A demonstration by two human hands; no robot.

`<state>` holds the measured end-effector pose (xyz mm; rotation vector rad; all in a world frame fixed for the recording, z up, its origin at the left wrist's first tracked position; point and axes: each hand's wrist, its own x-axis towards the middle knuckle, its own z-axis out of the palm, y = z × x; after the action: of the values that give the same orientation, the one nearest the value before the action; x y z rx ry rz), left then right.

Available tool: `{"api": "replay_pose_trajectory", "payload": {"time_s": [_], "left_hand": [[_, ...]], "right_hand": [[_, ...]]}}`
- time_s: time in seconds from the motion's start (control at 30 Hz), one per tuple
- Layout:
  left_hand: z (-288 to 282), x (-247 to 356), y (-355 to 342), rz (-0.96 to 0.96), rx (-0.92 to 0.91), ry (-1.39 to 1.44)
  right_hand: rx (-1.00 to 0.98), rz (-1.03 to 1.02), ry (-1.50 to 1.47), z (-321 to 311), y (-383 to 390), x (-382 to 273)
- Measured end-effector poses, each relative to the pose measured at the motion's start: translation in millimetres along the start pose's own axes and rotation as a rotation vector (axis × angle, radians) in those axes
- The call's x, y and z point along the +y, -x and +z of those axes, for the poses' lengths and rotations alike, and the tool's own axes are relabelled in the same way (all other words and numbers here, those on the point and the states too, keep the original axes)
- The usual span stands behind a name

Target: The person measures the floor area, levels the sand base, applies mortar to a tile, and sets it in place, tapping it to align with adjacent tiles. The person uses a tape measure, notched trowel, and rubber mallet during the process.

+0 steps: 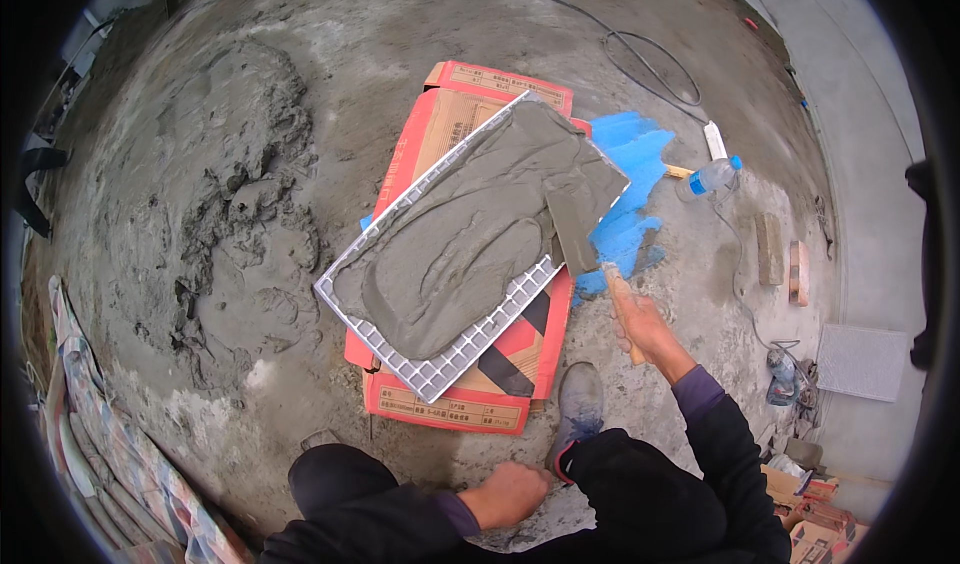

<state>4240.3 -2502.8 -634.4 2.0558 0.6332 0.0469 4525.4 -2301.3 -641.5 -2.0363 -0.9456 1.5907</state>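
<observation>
My right hand (642, 324) grips a trowel (571, 232) by its pale handle. The flat metal blade, smeared with grey, lies against the right edge of the wet mortar (450, 234). That mortar is spread thickly over the back of a tile (432, 374), whose white gridded ribs show along the near and right edges. Beneath the tile is a flattened red and brown cardboard box (450, 412). Down by my legs, my left hand (508, 494) is closed in a fist, apart from the tile; I see nothing in it.
A large heap of wet mortar (240, 204) spreads over the floor at left. Blue paint (630, 179) marks the floor beyond the trowel, beside a plastic bottle (710, 178). Bricks (797, 273), a loose cable (665, 59) and a pale square tile (861, 362) are at right.
</observation>
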Motion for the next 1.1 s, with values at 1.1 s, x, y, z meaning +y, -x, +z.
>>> {"api": "replay_pose_trajectory", "payload": {"time_s": [1.1], "left_hand": [[-2.9, 8.7, 12.1, -0.077, 0.122, 0.04]], "right_hand": [[-0.266, -0.921, 0.951, 152.9, 0.4, -69.5]]}}
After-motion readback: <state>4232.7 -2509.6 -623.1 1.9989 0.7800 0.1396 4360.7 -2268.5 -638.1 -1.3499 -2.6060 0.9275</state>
